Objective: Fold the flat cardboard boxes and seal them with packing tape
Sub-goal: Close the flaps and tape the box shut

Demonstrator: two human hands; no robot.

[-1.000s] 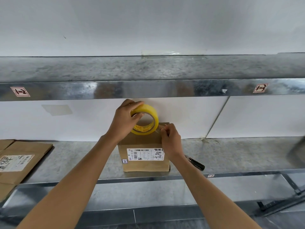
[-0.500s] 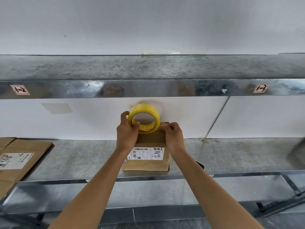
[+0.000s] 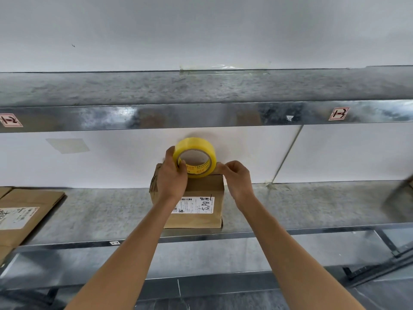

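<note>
A brown cardboard box stands on a gray metal shelf, close to the front edge. The box is folded up and closed. On its front is a white label with small print and some big black writing.

A roll of yellow tape stands on its edge on top of the box, at the back. You can see the white wall through its hole.

The left hand holds the roll. Its thumb is hooked inside the ring and its fingers curl over the outside. The wrist lies across the top left part of the box.

The right hand is at the top right corner of the box, just beside the roll. Its fingers are bunched together and touch the box edge there. I cannot tell if they pinch the end of the tape or only press on the box.

Both arms are bare and reach in from below.

Far to the left on the same shelf lies a pile of flat cardboard with a label on it, well apart from the box.

Above is another metal shelf. Its shiny front has a small red and white sticker on the right and one more sticker on the left. A pale patch of tape is stuck on the wall.
</note>
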